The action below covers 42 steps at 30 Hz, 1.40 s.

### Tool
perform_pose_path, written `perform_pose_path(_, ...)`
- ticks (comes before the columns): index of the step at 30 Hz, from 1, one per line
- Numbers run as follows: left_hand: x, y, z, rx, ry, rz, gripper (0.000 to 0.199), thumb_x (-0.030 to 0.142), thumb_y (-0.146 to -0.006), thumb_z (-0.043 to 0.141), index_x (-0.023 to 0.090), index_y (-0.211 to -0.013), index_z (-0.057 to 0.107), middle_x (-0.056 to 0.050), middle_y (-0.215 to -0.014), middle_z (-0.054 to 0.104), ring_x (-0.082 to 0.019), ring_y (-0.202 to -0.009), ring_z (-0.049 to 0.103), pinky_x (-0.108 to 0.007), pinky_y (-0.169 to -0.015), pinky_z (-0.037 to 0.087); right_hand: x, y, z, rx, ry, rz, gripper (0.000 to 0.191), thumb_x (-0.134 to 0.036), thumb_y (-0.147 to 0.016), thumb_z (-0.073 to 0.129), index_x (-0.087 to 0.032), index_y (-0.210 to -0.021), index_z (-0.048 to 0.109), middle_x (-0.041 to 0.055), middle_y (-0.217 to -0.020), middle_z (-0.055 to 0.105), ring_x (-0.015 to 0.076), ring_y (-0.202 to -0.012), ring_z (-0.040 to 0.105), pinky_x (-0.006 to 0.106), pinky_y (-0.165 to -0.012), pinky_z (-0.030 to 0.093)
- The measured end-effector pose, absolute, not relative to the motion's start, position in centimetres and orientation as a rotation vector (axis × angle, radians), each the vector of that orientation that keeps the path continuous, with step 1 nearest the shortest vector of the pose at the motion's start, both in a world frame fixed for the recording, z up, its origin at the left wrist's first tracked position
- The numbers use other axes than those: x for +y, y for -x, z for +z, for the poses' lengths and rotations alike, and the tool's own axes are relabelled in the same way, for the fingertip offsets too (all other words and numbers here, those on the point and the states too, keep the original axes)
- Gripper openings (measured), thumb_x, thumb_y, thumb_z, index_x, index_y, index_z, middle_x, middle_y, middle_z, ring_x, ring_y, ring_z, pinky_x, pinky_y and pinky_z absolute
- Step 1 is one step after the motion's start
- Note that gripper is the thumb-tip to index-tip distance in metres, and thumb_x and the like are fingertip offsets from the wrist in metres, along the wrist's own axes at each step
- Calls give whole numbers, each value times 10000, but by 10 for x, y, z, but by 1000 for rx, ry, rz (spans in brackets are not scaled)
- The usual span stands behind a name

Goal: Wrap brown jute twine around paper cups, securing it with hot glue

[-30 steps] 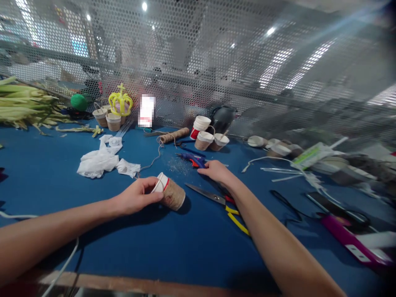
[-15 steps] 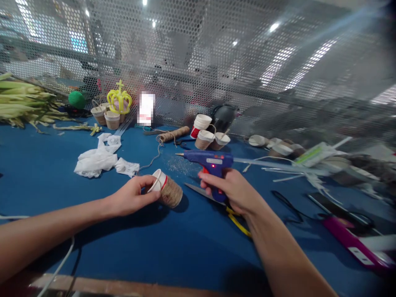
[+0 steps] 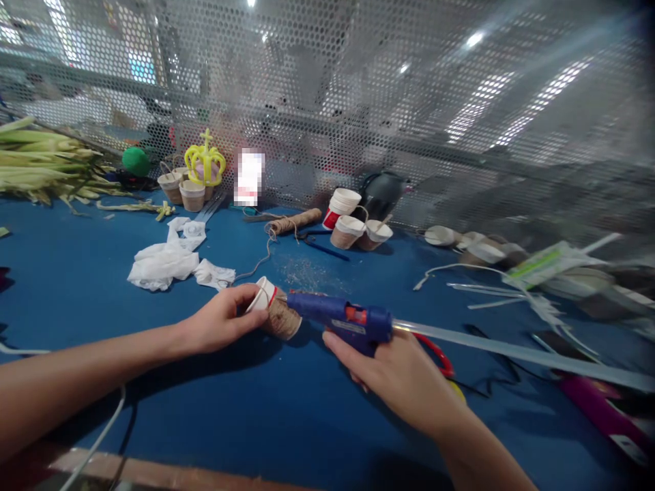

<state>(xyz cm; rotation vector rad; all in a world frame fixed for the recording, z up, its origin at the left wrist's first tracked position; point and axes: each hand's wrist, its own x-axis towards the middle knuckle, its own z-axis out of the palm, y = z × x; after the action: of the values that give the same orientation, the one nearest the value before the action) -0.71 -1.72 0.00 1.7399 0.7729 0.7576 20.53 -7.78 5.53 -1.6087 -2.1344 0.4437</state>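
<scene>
My left hand (image 3: 225, 317) pinches the white rim of a paper cup (image 3: 280, 316) wound with brown twine, which lies tilted with its mouth toward that hand. A red band shows between the rim and the twine. In my right hand (image 3: 396, 378) is a blue hot glue gun (image 3: 340, 318), with a long clear glue stick (image 3: 512, 352) running out of its back. The gun's nozzle is at the cup's side, near the upper edge of the twine; whether it touches cannot be made out. Scissors with a red handle (image 3: 437, 351) lie partly hidden behind my right hand.
Behind are a twine roll (image 3: 294, 221), wrapped cups (image 3: 348, 230) and a yellow crown (image 3: 205, 164). White crumpled cloth (image 3: 164, 264) lies left, corn husks (image 3: 41, 160) far left. A purple power strip (image 3: 604, 409) and loose glue sticks (image 3: 486, 290) are right. A perforated metal screen (image 3: 307, 82) stands at the back.
My right hand has brought the glue gun down and tipped its nozzle to the cup's side. My left hand still holds the cup in nearly the same place. The view has shifted slightly.
</scene>
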Motion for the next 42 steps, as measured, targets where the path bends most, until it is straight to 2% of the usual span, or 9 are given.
perform_pose_path(3, -16, 7, -1, 777, -1728, 760, 227, 254, -788, 477, 95, -938, 539, -82, -899, 595, -179, -815, 529, -298, -756, 433, -78, -204, 57, -2194, 1596, 278, 175, -279, -776, 468, -212, -729, 622, 26, -636, 645, 176, -604, 606, 275, -574, 477)
perform_pose_path(7, -16, 6, -2, 774, -1730, 762, 244, 257, -790, 473, 91, -959, 533, -98, -926, 595, -191, -837, 533, -314, -771, 432, -78, -204, 57, -2300, 1544, 182, 192, -270, -782, 451, -203, -729, 623, 50, -690, 662, 205, -664, 614, 308, -624, 475)
perform_pose_path(15, -17, 7, 0, 783, -1818, 742, 277, 264, -801, 452, 82, -993, 531, -120, -964, 596, -207, -886, 538, -316, -786, 432, -82, -200, 53, -2223, 1490, 200, 124, -220, -776, 467, -217, -791, 591, 18, -733, 656, 169, -692, 618, 253, -668, 485)
perform_pose_path(22, -17, 7, 3, 805, -1898, 729, 256, 243, -804, 447, 81, -979, 539, -113, -949, 601, -201, -864, 537, -308, -778, 433, -84, -201, 53, -2211, 1518, 274, 88, -212, -756, 485, -215, -765, 572, 45, -755, 654, 189, -721, 626, 257, -659, 489)
perform_pose_path(33, -18, 7, 6, 761, -1916, 726, 255, 207, -795, 468, 93, -1013, 538, -82, -953, 610, -180, -846, 556, -269, -774, 436, -83, -203, 49, -2239, 1539, 295, 83, -228, -777, 494, -226, -696, 509, 6, -654, 624, 161, -574, 594, 268, -555, 451)
perform_pose_path(37, -18, 8, 6, 763, -1925, 719, 255, 205, -794, 469, 95, -1013, 538, -81, -939, 608, -177, -822, 557, -274, -755, 443, -84, -203, 48, -2217, 1539, 293, 58, -227, -775, 502, -234, -719, 516, 0, -644, 623, 162, -572, 600, 269, -554, 449)
perform_pose_path(42, -18, 8, 5, 745, -1919, 715, 263, 197, -796, 462, 101, -1032, 525, -96, -998, 599, -193, -882, 551, -297, -787, 439, -84, -203, 48, -2184, 1543, 272, 47, -232, -770, 507, -234, -731, 533, 9, -636, 616, 178, -584, 599, 286, -566, 455)
